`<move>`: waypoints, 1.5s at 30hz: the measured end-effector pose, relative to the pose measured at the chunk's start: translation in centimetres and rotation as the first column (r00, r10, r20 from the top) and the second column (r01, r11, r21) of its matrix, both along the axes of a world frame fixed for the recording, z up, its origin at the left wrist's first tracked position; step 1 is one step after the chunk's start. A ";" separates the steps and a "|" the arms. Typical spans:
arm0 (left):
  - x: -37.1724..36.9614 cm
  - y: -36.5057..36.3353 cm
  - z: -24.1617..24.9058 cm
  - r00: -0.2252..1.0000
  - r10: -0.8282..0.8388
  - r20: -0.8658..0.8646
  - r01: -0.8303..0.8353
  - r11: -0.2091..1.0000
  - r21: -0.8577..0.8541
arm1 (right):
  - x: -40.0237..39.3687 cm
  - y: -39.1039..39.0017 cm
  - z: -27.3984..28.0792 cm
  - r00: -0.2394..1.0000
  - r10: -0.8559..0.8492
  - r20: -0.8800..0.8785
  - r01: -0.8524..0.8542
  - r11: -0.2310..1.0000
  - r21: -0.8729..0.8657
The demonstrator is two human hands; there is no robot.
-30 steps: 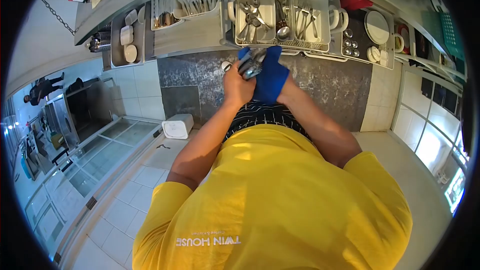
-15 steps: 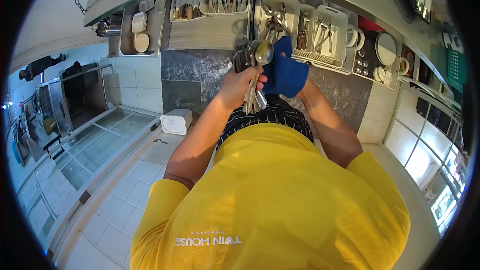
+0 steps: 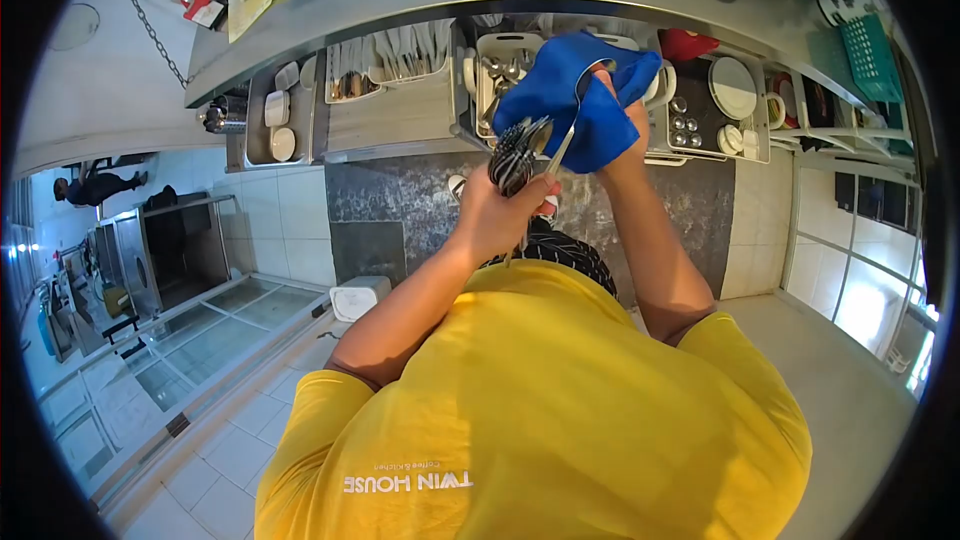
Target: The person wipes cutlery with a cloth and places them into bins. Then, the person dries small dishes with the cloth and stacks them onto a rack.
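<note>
A person in a yellow shirt (image 3: 540, 410) is seen from above, both arms raised in front of the chest. The left hand (image 3: 497, 212) is closed in a fist around a bundle of cutlery (image 3: 517, 153), its dark ends fanning out just above the knuckles. The right hand (image 3: 618, 118), higher and to the right of the left one, is wrapped in a blue cloth (image 3: 575, 100) and pinches a single spoon (image 3: 572, 115) through it. The spoon's slim handle slants down toward the bundle, and its bowl sits against the cloth near the top. The cloth hides most of the right hand's fingers, so only the grip through the fabric can be made out.

Just beyond both hands runs a steel surface (image 3: 400, 115). Directly behind the cloth stands a white cutlery basket (image 3: 492, 65) with spoons and forks in it, partly covered by the cloth. To the left of the hands lies a tray of pale utensils (image 3: 390, 55), and farther left a tray with small white dishes (image 3: 275, 115). To the right of the right hand sit a white plate (image 3: 733, 87) and several small metal cups (image 3: 685, 120) on a dark tray.

Below the left arm, on the tiled floor, stands a small white box (image 3: 362, 295). Far off to the left, another person (image 3: 95, 187) is visible, small and indistinct.
</note>
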State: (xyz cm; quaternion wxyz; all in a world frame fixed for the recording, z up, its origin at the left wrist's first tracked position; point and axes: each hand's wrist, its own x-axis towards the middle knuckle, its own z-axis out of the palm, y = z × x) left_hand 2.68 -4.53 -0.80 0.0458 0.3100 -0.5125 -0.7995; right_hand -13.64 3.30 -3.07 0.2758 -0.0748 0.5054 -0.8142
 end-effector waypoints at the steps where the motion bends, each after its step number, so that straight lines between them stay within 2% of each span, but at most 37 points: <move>1: -0.1 0.7 0.6 0.999 -0.028 0.025 0.031 0.991 -0.129 | 0.6 0.5 0.6 0.983 -0.019 0.183 0.047 0.988 -0.148; 2: -0.3 1.3 1.2 0.997 -0.053 0.050 0.064 0.964 -0.256 | 1.6 0.6 0.6 0.956 -0.072 0.283 0.116 0.983 -0.141; 3: -0.7 1.9 1.7 0.999 -0.025 0.043 0.035 0.963 -0.268 | 2.2 0.8 0.5 0.918 -0.120 0.379 0.181 0.975 -0.128; 4: -0.7 2.5 2.2 0.999 -0.030 0.038 0.040 0.962 -0.272 | 1.8 1.8 1.0 0.902 -0.003 0.433 0.108 0.970 -0.219; 5: -0.9 3.0 2.7 0.998 -0.049 0.049 0.062 0.945 -0.321 | 0.4 3.0 0.9 0.905 -0.004 0.425 0.110 0.968 -0.225; 7: -1.0 4.0 3.3 0.996 -0.065 0.065 0.084 0.926 -0.369 | -2.4 5.0 0.4 0.966 0.235 0.105 -0.205 0.949 -0.241; 9: -1.4 4.8 3.8 0.994 -0.075 0.083 0.104 0.886 -0.451 | -1.3 5.0 0.3 0.974 0.190 0.125 -0.145 0.941 -0.305; 11: -1.4 5.1 3.7 0.988 -0.104 0.113 0.146 0.864 -0.481 | 0.9 4.9 0.8 0.984 -0.062 0.166 0.075 0.994 -0.077; 12: -1.3 5.3 3.7 0.980 -0.129 0.150 0.188 0.843 -0.504 | 0.6 5.7 0.8 0.970 -0.030 0.241 0.050 0.996 -0.075; 13: -1.4 5.7 4.5 0.980 -0.126 0.157 0.184 0.874 -0.449 | -0.9 6.4 0.4 0.970 -0.031 0.240 0.051 0.996 -0.078; 15: -1.8 5.6 5.1 0.973 -0.142 0.180 0.204 0.896 -0.395 | -3.7 7.6 -0.1 0.971 0.230 0.059 -0.193 0.911 -0.365; 17: -2.2 6.0 5.7 0.980 -0.130 0.149 0.174 0.924 -0.341 | -2.0 7.3 -0.5 0.984 0.101 0.149 -0.057 0.960 -0.275; 19: -2.5 5.8 5.6 0.980 -0.145 0.134 0.182 0.928 -0.326 | -0.4 6.6 -1.4 0.969 -0.100 0.228 0.098 0.995 0.020; 20: -2.5 5.7 5.5 0.979 -0.158 0.126 0.189 0.933 -0.305 | -1.0 6.8 -2.5 0.972 -0.086 0.216 0.103 0.992 -0.069; 21: -2.5 5.8 5.6 0.973 -0.185 0.138 0.220 0.923 -0.317 | -2.5 7.1 -2.6 0.972 -0.084 0.219 0.101 0.992 -0.070; 23: -2.4 6.0 4.7 0.977 -0.172 0.125 0.203 0.929 -0.310 | -5.0 8.0 -1.5 0.942 0.140 0.304 -0.068 0.969 -0.236; 24: -2.7 6.0 4.5 0.982 -0.165 0.097 0.187 0.930 -0.315 | -3.9 7.5 0.7 0.959 0.030 0.282 -0.011 0.997 -0.070; 25: -3.0 6.1 4.9 0.987 -0.133 0.084 0.152 0.945 -0.289 | -2.6 6.9 1.2 0.962 0.027 0.273 -0.006 0.997 -0.076; 27: -3.3 5.7 4.9 0.988 -0.125 0.085 0.145 0.943 -0.299 | 0.0 6.3 1.4 0.898 -0.031 0.438 0.115 0.979 -0.166; 28: -3.3 5.5 4.7 0.989 -0.115 0.094 0.138 0.943 -0.304 | 0.4 6.4 1.2 0.896 -0.071 0.439 0.094 0.995 -0.029; 29: -3.7 5.5 4.5 0.985 -0.098 0.144 0.140 0.937 -0.322 | 1.0 7.1 1.3 0.895 -0.070 0.441 0.092 0.995 -0.028; 31: -4.1 5.2 3.5 0.985 -0.078 0.151 0.130 0.918 -0.374 | 2.0 8.6 1.6 0.775 0.217 0.594 -0.171 0.976 -0.134; 32: -4.2 5.1 2.9 0.986 -0.061 0.153 0.121 0.897 -0.425 | 2.3 7.9 1.1 0.800 0.150 0.582 -0.088 0.987 -0.133; 33: -4.3 5.2 1.8 0.987 -0.022 0.159 0.100 0.862 -0.496 | 2.0 8.2 -0.4 0.802 0.145 0.579 -0.085 0.988 -0.131; 35: -3.9 5.0 0.4 0.984 -0.060 0.170 0.137 0.861 -0.490 | 1.6 8.9 -3.3 0.780 0.240 0.578 -0.134 0.966 -0.221; 36: -3.7 4.9 -0.2 0.979 -0.096 0.180 0.174 0.857 -0.486 | 1.7 8.9 -2.8 0.778 0.239 0.581 -0.134 0.967 -0.219; 38: -3.0 4.6 -1.1 0.978 -0.153 0.140 0.199 0.878 -0.435 | 1.7 9.0 -1.8 0.716 0.309 0.626 -0.140 0.942 -0.305; 39: -2.6 4.5 -1.6 0.975 -0.202 0.097 0.224 0.895 -0.386 | 1.9 8.8 -2.9 0.711 0.308 0.632 -0.141 0.943 -0.300; 41: -1.8 3.9 -3.8 0.974 -0.213 0.073 0.225 0.912 -0.344 | 2.5 8.4 -5.7 0.591 0.290 0.753 -0.163 0.957 -0.240; 42: -1.5 3.5 -6.0 0.984 -0.176 0.025 0.166 0.857 -0.487 | 2.8 8.4 -4.6 0.576 0.318 0.753 -0.213 0.948 -0.237; 43: -1.7 3.3 -5.8 0.989 -0.147 -0.026 0.099 0.781 -0.617 | 3.3 8.1 -6.4 0.568 0.319 0.759 -0.220 0.947 -0.233; 44: -1.5 2.8 -5.5 0.987 -0.122 0.102 0.158 0.652 -0.742 | 4.2 7.8 -9.6 0.603 0.310 0.735 -0.296 0.943 -0.154; 45: -1.4 2.6 -5.9 0.988 -0.116 0.106 0.156 0.657 -0.738 | 4.7 7.3 -12.3 0.637 0.306 0.707 -0.366 0.928 -0.071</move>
